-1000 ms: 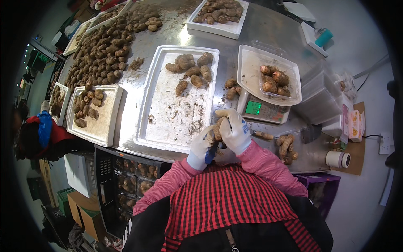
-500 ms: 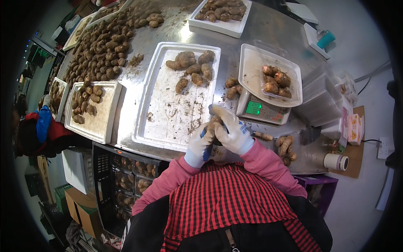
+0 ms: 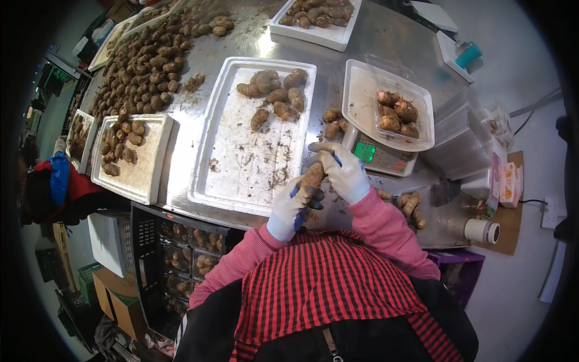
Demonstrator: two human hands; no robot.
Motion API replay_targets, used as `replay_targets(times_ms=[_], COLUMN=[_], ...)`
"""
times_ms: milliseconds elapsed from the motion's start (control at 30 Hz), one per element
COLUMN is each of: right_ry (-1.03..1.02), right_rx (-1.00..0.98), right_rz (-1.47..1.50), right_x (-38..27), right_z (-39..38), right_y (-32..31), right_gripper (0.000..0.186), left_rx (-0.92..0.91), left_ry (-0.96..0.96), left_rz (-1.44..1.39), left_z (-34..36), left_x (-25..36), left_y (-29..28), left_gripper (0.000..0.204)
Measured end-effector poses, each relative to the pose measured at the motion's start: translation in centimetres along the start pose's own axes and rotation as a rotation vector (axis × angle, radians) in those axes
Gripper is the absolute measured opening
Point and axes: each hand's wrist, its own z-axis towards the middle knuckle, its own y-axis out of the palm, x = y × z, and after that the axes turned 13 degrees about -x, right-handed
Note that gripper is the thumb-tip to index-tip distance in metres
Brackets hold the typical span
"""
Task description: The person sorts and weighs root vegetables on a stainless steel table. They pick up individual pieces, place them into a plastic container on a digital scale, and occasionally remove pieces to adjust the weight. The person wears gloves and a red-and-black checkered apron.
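In white gloves with blue palms, both my hands are over the table's near edge. My left hand (image 3: 289, 210) is wrapped round the lower part of a long brown taro (image 3: 312, 176), held tilted. At its upper end, the bent fingers of my right hand (image 3: 344, 172) close on the tip, the index finger pointing left. Just beyond lies a white foam tray (image 3: 232, 181) with several taros (image 3: 265, 81) at its far end and dirt crumbs nearer me. To the right, a scale (image 3: 380, 158) with a lit green display bears a clear plastic box of taros (image 3: 398, 111).
A large heap of taros (image 3: 142, 69) covers the table's far left. Smaller foam trays of taros (image 3: 142, 175) stand left and at the back. Stacked clear boxes (image 3: 455, 139) and loose taros (image 3: 410, 208) are on the right. At the left edge, another person's blue sleeve (image 3: 59, 178) shows.
The taro has come into fuller view, standing out above my left hand. My right hand has shifted up and to the right, to the taro's upper end.
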Motion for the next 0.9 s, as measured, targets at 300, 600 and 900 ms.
replay_targets(times_ms=[300,600,900], right_ry=[-0.049,-0.264,-0.089], right_rx=[-0.167,0.120,0.125], right_rz=[0.454,0.002,0.072], right_x=[0.6,1.1,0.6], right_z=[-2.0,-1.9,-1.7], right_y=[-0.2,2.8,2.8], right_gripper=[0.030,0.025,0.024], left_rx=[-0.046,-0.026,-0.003], left_ry=[0.168,0.399,0.260], left_rz=[0.532,1.056,0.628], left_z=[0.8,0.5,1.8], left_x=[-1.7,-1.0,-1.9], left_y=[-1.7,-1.8,-2.4], left_gripper=[0.041,0.042,0.046])
